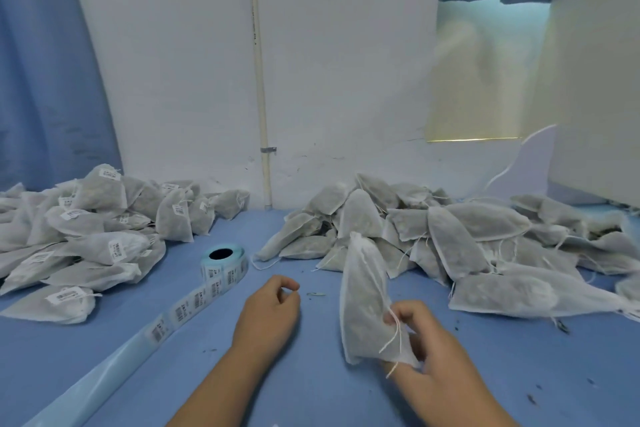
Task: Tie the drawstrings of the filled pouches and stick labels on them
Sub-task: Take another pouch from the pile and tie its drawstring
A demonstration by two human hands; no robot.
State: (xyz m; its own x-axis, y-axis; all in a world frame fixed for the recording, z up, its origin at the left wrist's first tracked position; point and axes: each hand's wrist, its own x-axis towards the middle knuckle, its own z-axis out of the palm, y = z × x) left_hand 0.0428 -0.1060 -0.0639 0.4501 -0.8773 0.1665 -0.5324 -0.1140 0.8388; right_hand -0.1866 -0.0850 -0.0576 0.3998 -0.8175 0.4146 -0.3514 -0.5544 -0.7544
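Observation:
My right hand (420, 343) grips a white mesh pouch (363, 295) filled with dark material, held upright just above the blue table (311, 374), with its white drawstring hanging over my fingers. To its left, my left hand (268, 310) hovers with fingers loosely curled and holds nothing. A roll of barcode labels (225, 262) sits left of centre, its strip (180, 310) trailing toward the front left. Unlabelled filled pouches form a pile (450, 236) at the right. Labelled, tied pouches form a pile (86, 236) at the left.
A white wall with a vertical pipe (263, 114) stands behind the table. Blue curtains (41, 80) hang at the left. A pale box or panel (595, 80) juts in at the upper right. Small dark crumbs dot the table at the right.

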